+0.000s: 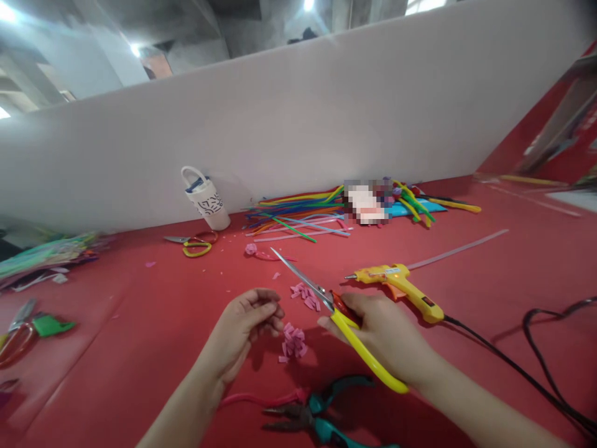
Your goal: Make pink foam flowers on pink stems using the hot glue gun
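Scissors (321,297), stiff and light we judge, are gripped at the handles by our right hand (387,339); our left hand (242,330) curls by soft pink scraps (293,342), grip unclear.

Open red worktop (140,323) stretches left of the left hand (242,330). On the right, the glue gun (401,287) and its black cable (513,367) block the way; teal pliers (317,417) lie at the near edge, pink snippets (293,342) and the scissors (345,325) fill the middle, pipe cleaners (303,214) line the partition (298,112)

The scissors (342,320) are yellow-handled, the scraps (293,343) pink, the pliers (317,414) teal-handled, the table (140,311) red.
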Motion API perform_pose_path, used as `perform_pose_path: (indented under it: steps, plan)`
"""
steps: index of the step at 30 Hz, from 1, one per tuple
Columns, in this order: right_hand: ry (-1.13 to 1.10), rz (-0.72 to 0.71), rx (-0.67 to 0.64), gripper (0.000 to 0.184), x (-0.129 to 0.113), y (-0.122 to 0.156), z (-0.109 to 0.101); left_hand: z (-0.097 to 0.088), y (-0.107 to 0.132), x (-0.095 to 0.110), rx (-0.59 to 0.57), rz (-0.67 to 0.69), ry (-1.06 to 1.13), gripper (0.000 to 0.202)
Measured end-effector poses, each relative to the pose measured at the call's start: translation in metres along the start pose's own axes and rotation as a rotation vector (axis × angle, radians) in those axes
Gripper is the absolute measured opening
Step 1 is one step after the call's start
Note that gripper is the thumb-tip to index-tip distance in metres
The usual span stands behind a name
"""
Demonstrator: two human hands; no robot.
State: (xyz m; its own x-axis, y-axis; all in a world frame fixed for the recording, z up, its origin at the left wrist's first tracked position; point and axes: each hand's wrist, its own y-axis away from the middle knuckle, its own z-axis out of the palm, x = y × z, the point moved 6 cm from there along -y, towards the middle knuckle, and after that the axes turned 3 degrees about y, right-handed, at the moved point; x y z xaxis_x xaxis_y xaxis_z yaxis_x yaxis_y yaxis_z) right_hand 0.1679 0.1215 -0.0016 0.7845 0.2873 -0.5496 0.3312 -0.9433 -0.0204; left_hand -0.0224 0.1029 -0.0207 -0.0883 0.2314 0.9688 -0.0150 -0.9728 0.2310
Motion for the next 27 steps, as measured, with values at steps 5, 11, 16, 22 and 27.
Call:
perform_pose_path:
  steps: [5,11,16,22,27]
  plan:
    - [0.070,-0.053,-0.068,0.040,-0.001,0.003,0.011,-0.004,0.011,-0.006,0.052,-0.096,0.523,0.007]
    - [0.269,-0.138,-0.079,0.035,-0.009,0.007,0.016,-0.007,0.011,-0.007,0.048,-0.118,0.715,0.013]
    - [0.322,-0.124,-0.124,0.037,-0.008,0.010,0.024,-0.008,0.014,-0.003,0.057,-0.048,0.811,0.011]
    - [0.261,-0.165,-0.130,0.034,-0.011,0.013,0.029,-0.007,0.017,0.001,0.050,0.008,0.803,0.008]
    - [0.241,-0.167,-0.125,0.034,-0.011,0.014,0.029,-0.004,0.019,0.001,0.068,-0.006,0.805,0.008]
